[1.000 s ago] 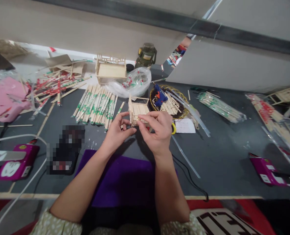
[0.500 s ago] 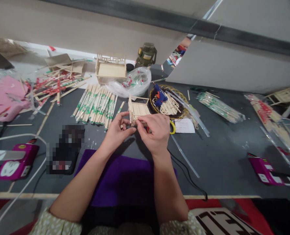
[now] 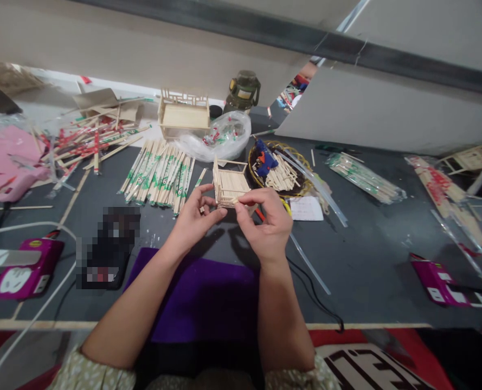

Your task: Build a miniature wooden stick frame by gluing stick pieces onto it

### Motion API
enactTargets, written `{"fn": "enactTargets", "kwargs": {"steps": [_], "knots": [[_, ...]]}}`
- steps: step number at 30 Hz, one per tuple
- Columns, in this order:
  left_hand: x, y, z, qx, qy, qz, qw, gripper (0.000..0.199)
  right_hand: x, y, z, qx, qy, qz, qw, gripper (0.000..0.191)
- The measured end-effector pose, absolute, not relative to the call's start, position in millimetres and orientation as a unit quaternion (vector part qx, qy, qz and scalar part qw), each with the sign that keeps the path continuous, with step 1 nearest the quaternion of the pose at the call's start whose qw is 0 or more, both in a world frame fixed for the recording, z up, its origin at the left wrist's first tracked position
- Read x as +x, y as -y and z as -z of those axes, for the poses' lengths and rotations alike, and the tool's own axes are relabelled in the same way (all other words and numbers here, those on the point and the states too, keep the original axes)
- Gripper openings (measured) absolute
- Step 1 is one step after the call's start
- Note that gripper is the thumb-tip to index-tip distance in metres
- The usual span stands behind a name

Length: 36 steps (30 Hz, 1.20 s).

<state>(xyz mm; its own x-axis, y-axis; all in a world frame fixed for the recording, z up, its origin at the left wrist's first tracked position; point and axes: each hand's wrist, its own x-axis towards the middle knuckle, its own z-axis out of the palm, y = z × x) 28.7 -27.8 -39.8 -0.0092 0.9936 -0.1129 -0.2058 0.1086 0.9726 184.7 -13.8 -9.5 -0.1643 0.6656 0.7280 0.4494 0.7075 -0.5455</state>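
Observation:
A small wooden model [image 3: 231, 181], shaped like a little bed with railings and built from thin sticks, is in front of me, raised slightly above the grey table. My left hand [image 3: 194, 218] grips it at the near left corner, thumb below and fingers at its side. At the model's near edge, the thumb and index finger of my right hand [image 3: 268, 223] pinch a short pale stick piece [image 3: 236, 200]. Whether that piece touches the model, I cannot tell. A red-orange tool handle [image 3: 259, 214] shows partly behind the right hand.
Several wrapped chopsticks [image 3: 159, 176] lie at left beyond the left hand. A basket [image 3: 309, 187] holds cut sticks and a blue glue gun [image 3: 265, 160]. Behind stand a larger stick model [image 3: 186, 116], a plastic bag [image 3: 232, 135] and a bottle [image 3: 244, 89]. A phone [image 3: 110, 249] lies left.
My right hand has shifted right along the model's near edge, uncovering more of the front, and its pinched stick piece now shows. The left hand has stayed in place.

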Motion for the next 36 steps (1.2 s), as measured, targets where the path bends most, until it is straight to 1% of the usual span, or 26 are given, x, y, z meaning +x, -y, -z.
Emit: {"fn": "enactTargets", "kwargs": {"steps": [2, 4, 6, 9, 12, 15, 20, 23, 27, 29, 33, 36], "knots": [[29.4, 28.1, 39.0, 0.410, -0.480, -0.526, 0.570, 0.066, 186.6, 14.5, 9.3, -0.385, 0.737, -0.127, 0.540, 0.005], [29.6, 28.4, 38.0, 0.407, -0.482, -0.525, 0.572, 0.066, 187.1, 14.6, 10.2, -0.396, 0.738, -0.134, 0.529, 0.003], [29.3, 28.5, 36.8, 0.400, -0.481, -0.526, 0.576, 0.065, 186.3, 14.2, 11.1, -0.396, 0.758, -0.122, 0.504, 0.012], [28.7, 28.3, 35.4, 0.391, -0.481, -0.528, 0.580, 0.063, 184.5, 13.0, 11.7, -0.390, 0.787, -0.068, 0.473, 0.014], [29.0, 27.9, 35.6, 0.387, -0.481, -0.532, 0.579, 0.062, 182.8, 11.6, 12.7, -0.389, 0.792, 0.002, 0.470, 0.008], [30.0, 27.5, 36.9, 0.385, -0.479, -0.534, 0.580, 0.063, 180.6, 10.7, 14.6, -0.388, 0.788, 0.038, 0.476, 0.003], [30.9, 27.8, 37.7, 0.387, -0.480, -0.531, 0.581, 0.061, 178.2, 9.7, 17.7, -0.392, 0.786, 0.034, 0.477, 0.011], [30.7, 28.3, 37.1, 0.387, -0.481, -0.531, 0.581, 0.061, 179.7, 8.2, 19.6, -0.391, 0.786, 0.050, 0.477, 0.008], [29.4, 28.4, 38.6, 0.399, -0.489, -0.522, 0.573, 0.059, 182.2, 6.3, 22.2, -0.393, 0.795, 0.068, 0.457, 0.022], [28.9, 27.5, 41.8, 0.414, -0.498, -0.513, 0.563, 0.059, 182.5, 6.1, 22.9, -0.390, 0.801, 0.066, 0.450, 0.025], [28.9, 23.8, 51.7, 0.450, -0.530, -0.491, 0.526, 0.067, 182.8, 7.2, 21.4, -0.380, 0.808, 0.042, 0.448, 0.022], [25.9, 22.2, 55.7, 0.498, -0.556, -0.439, 0.500, 0.076, 185.3, 8.8, 17.7, -0.373, 0.808, -0.003, 0.455, 0.020]]}}
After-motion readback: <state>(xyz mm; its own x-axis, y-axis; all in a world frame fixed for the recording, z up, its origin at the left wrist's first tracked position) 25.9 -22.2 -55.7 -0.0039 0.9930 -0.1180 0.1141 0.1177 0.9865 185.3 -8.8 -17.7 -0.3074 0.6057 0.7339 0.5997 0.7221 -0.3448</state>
